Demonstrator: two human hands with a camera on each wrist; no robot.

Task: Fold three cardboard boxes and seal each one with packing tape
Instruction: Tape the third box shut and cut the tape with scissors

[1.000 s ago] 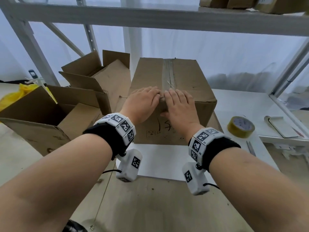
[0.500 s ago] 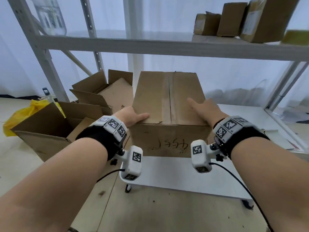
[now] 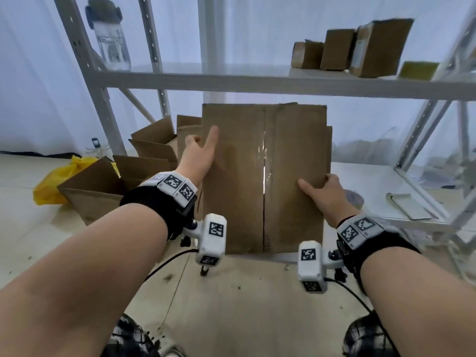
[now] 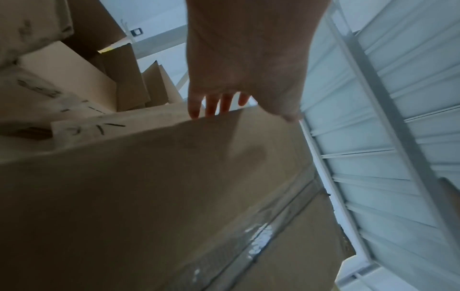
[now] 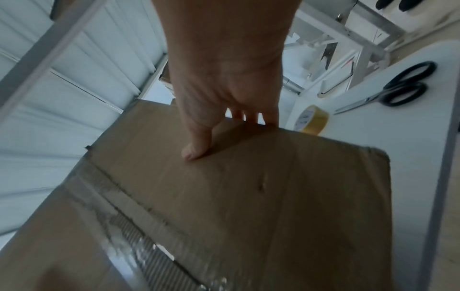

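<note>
Two hands gripping the taped box (image 3: 262, 176) tipped up on the counter (image 3: 365, 181), left hand (image 3: 198, 153) high on its left edge, right hand (image 3: 324, 191) lower right; probably light, stiff, best held by edges.

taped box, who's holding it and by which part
Both hands hold the taped box: left hand on its left edge, right hand on its right edge, thumbs on the taped face.

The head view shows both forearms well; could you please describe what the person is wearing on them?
Bare forearms, no sleeves. Each wrist carries a black band topped with white blocks printed with black square markers, and a white camera pod hanging below it, also marked, with a thin black cable trailing off.
</note>
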